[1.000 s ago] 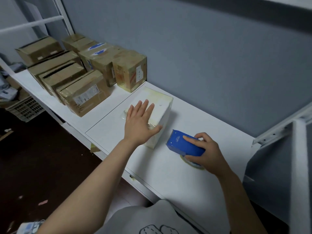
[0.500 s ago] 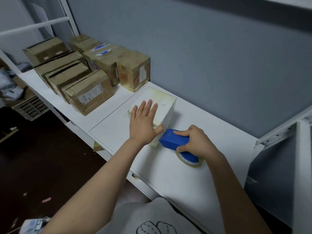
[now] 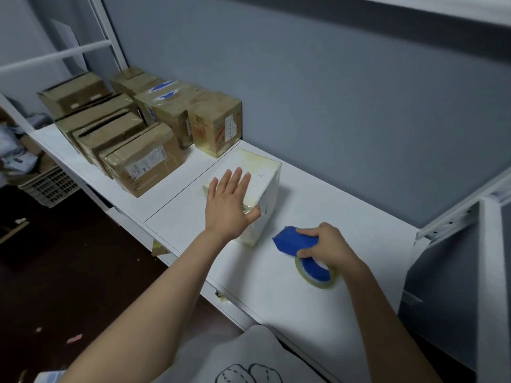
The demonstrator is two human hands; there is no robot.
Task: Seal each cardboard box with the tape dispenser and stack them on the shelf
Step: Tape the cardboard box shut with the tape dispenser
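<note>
While the left hand (image 3: 228, 205) lies flat on top of the white box (image 3: 266, 172), its arm reaches forward from low left, nearly straight at the elbow. Fingers (image 3: 235, 179) straight and slightly spread, pointing away from the person; thumb hooked over the near top edge of the box. Palm down, nothing gripped.

Right arm comes in from low right, wrist bent a little inward. Right hand (image 3: 331, 246) grips the blue tape dispenser (image 3: 293, 240), its fingers (image 3: 307, 232) curled round the body, knuckles up. Dispenser nose points left toward the white box but stands apart from it. Tape roll (image 3: 315, 275) hangs under the hand, low against the white shelf (image 3: 290, 322) (contact with the surface cannot be told).

White box: one, on the shelf, in front of the person, yellowish tape over its top and near corner.

Counts:
- hands: two, both bare
- tape dispenser: one
- white box: one
- brown cardboard boxes (image 3: 143, 161): seven can be told apart, grouped in two rows at the left end of the shelf, four in the near row, three against the grey wall (image 3: 345, 92); the nearest of the rear row sits just beside the white box's far corner.
- plastic crate (image 3: 49, 186): one, on the dark floor below left.
</note>
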